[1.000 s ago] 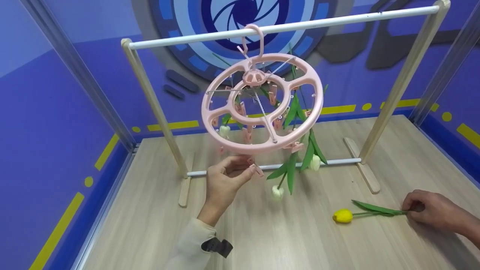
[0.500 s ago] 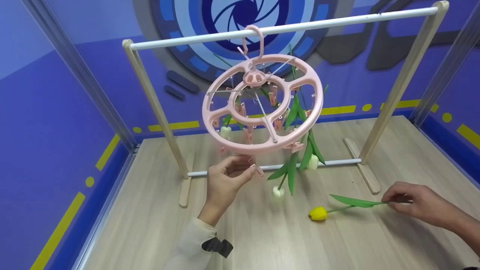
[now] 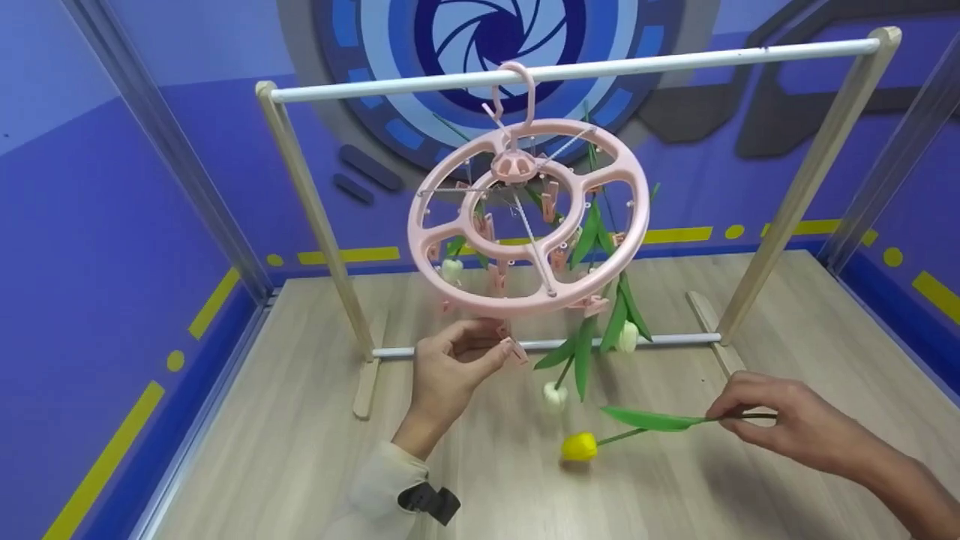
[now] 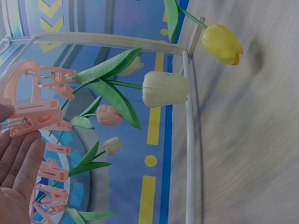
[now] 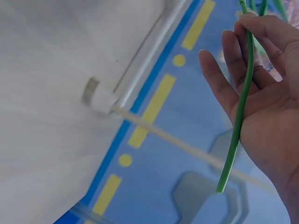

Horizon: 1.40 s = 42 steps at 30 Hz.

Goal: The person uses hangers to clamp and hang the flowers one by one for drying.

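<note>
My left hand point(image 3: 450, 375) pinches a pink clothespin point(image 3: 516, 349) at the near rim of a round pink clip hanger point(image 3: 480, 301). In the left wrist view that clothespin point(image 4: 35, 115) lies between thumb and fingers. Between thumb and fingertips, my right hand point(image 3: 787, 420) grips the stem of a yellow tulip point(image 3: 580, 446), whose bloom points left, low over the table. The stem's free end point(image 5: 229, 163) runs down past the palm in the right wrist view. White tulips point(image 3: 555, 395) hang bloom-down from the hanger, and a pink tulip point(image 4: 109, 115) shows in the left wrist view.
The hanger hooks over the white top bar point(image 3: 675, 64) of a rack with wooden posts point(image 3: 810, 180). A lower white bar point(image 3: 675, 339) crosses behind the hands. Blue printed walls point(image 3: 150, 300) enclose the wooden table point(image 3: 262, 450) at the back and sides.
My right hand has lifted from the table and moved left, carrying the yellow tulip toward the hanger. My left hand keeps its pinch on the clothespin. The head view has tilted slightly.
</note>
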{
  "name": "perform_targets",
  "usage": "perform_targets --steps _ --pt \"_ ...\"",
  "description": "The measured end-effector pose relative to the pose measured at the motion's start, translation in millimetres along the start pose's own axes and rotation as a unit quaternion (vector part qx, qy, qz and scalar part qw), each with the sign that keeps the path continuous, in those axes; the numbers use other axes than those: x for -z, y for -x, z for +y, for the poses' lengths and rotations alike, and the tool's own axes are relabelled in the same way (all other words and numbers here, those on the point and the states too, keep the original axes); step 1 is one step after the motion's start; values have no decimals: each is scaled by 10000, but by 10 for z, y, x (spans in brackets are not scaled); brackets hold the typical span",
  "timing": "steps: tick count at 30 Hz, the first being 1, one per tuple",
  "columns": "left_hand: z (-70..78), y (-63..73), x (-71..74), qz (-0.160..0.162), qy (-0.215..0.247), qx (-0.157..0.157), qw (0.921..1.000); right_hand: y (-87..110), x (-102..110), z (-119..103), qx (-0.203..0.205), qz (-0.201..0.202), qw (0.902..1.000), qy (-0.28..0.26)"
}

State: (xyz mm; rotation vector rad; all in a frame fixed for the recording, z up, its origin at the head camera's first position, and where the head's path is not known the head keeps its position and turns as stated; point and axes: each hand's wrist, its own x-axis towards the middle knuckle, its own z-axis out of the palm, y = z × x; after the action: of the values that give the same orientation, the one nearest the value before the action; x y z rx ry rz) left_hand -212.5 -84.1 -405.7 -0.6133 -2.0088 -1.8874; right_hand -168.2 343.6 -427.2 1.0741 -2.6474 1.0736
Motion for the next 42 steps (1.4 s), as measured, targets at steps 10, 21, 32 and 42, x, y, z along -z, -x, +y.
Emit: perform_targets --steps 10,21,32,42 --pt "-9 -2 -2 1 26 -71 10000 -259 -120 -238 792 333 9963 -14" --pt "15 21 -1 -61 -182 199 9996 -576 -219 -394 708 356 9968 -77" --pt "68 -14 -36 -82 -63 233 9997 -821 -251 -450 1180 661 9906 193" --pt "120 -20 -110 -143 -2 127 9998 -985 -291 -554 1108 692 9909 324"
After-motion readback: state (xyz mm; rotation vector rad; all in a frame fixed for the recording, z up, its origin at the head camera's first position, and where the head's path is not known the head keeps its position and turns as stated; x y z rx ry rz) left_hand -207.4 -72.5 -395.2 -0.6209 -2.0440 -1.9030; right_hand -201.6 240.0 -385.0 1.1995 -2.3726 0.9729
